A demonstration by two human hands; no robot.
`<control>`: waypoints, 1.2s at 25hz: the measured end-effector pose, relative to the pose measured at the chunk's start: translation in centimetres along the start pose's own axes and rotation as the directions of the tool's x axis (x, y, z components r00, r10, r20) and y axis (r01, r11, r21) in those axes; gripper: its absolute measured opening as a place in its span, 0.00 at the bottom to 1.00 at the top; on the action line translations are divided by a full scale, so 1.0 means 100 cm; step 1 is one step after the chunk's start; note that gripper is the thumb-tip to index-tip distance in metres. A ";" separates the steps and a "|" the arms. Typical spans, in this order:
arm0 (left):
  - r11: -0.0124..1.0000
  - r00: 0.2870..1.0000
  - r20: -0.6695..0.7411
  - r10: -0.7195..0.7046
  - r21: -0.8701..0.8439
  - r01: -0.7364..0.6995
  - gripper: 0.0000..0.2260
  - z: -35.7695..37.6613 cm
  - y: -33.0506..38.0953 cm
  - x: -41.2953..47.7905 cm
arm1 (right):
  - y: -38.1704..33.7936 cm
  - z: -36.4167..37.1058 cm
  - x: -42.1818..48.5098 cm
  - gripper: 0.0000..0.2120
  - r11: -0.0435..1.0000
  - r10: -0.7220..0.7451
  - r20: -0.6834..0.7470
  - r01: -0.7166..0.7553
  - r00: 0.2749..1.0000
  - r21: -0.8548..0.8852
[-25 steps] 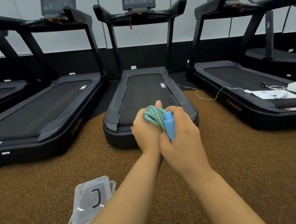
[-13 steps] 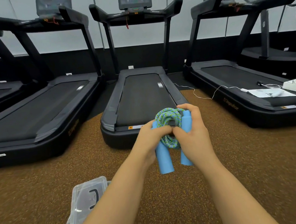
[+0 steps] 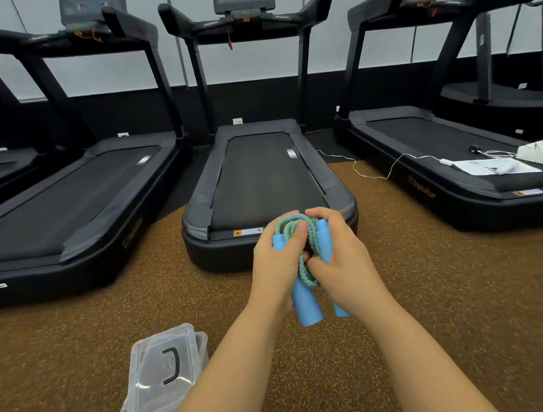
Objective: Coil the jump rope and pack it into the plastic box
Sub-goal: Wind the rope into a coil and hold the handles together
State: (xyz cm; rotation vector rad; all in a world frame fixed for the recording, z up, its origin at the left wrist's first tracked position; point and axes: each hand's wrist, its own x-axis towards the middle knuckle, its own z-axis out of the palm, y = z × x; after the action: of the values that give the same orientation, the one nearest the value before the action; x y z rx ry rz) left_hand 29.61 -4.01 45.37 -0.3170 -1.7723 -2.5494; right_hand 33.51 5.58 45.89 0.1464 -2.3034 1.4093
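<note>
A treadmill (image 3: pixel 261 179) stands at twelve o'clock on the speckled floor (image 3: pixel 482 299). The plastic box (image 3: pixel 162 372) lies at seven o'clock, lid on. At centre, left hand (image 3: pixel 280 267) and right hand (image 3: pixel 342 258) clamp the coiled jump rope (image 3: pixel 304 270), blue handles pointing down.

Person, seen from a head-worn camera — two arms only.

- Left hand (image 3: pixel 280 267): bare, no glove, no ring or band showing on the visible fingers.
- Right hand (image 3: pixel 341 259): bare likewise, no glove, no ring showing.
- Forearms: both uncovered from wrist to the lower frame edge; no sleeves, cuffs, watches or bracelets in view.
- Clothing: a small patch of grey-blue fabric at the bottom edge, under the left forearm — too little shows to tell which garment.
</note>
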 end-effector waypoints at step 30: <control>0.979 0.978 0.152 -0.142 -0.126 0.161 0.09 -0.018 0.000 -0.002 | 0.025 0.033 0.011 0.53 0.686 0.301 0.210 -0.364 0.930 0.631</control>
State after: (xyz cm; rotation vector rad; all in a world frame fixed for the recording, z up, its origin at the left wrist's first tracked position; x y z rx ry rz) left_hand 29.51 -5.73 44.73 -0.3906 -1.7303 -2.8315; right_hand 30.76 4.09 42.98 -0.0087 -1.8328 2.4249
